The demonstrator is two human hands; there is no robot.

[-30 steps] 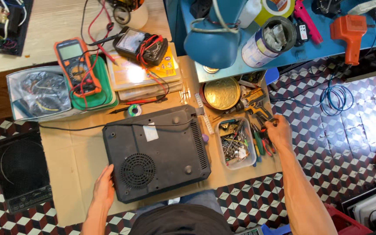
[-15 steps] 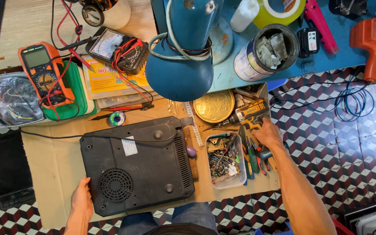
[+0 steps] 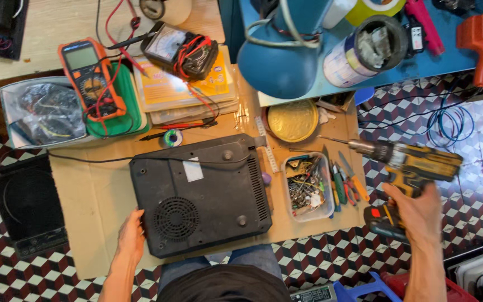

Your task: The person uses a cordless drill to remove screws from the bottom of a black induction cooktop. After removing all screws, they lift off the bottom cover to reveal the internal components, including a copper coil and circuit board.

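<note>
Yellow drill (image 3: 415, 168) in right hand (image 3: 417, 215)

Repair workshop, multimeter (image 3: 91, 78), cordless drill (image 3: 415, 168), tool tray (image 3: 308, 187)

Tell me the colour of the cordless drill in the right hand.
Yellow and black, seen in the head view: the cordless drill is gripped by the right hand.

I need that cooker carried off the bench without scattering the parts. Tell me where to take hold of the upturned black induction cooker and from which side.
Judging by its pose, grip the induction cooker by its two short side edges, one of the hands on each. It lies flat, underside up, on the cardboard sheet. The left hand already rests at its left corner; the right side crowds the parts tray.
</note>
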